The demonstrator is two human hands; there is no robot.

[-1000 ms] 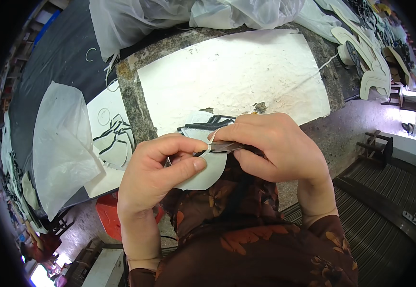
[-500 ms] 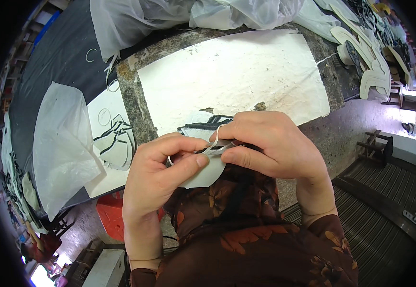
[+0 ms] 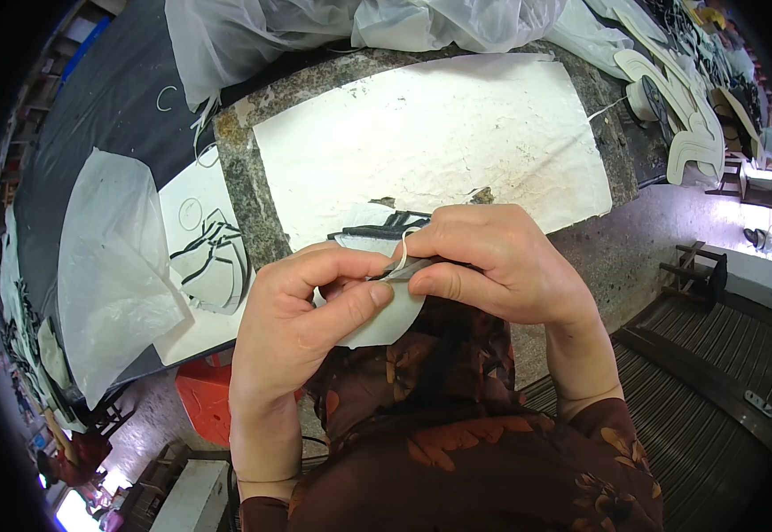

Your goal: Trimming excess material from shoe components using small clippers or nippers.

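Above my lap, both hands hold a pale, flat, flexible piece [image 3: 393,321] with a dark edge strip along its top. My left hand [image 3: 301,310] pinches it between thumb and forefinger from the left. From the right, my right hand [image 3: 505,266] presses the dark edge between thumb and fingers. A thin white tape [image 3: 406,244] loops up between the two hands, against the right fingertips. Just beyond the hands, similar pale pieces with black edging [image 3: 375,232] lie at the near edge of a white sheet [image 3: 430,133]. The fingers hide part of the held edge.
A stone slab [image 3: 266,191] lies under the sheet. To its left sit a stack of black-edged pale pieces [image 3: 213,273] and a translucent plastic bag [image 3: 115,266]. More plastic [image 3: 457,22] covers the far side. A tape spool [image 3: 641,102] and cream cut-outs [image 3: 696,146] are at right; a red stool [image 3: 201,399] stands below.
The dark edge is pressed flatter between my fingers, and the gap along it has closed. The white tape loop has shifted slightly right. Both hands stay in nearly the same place.
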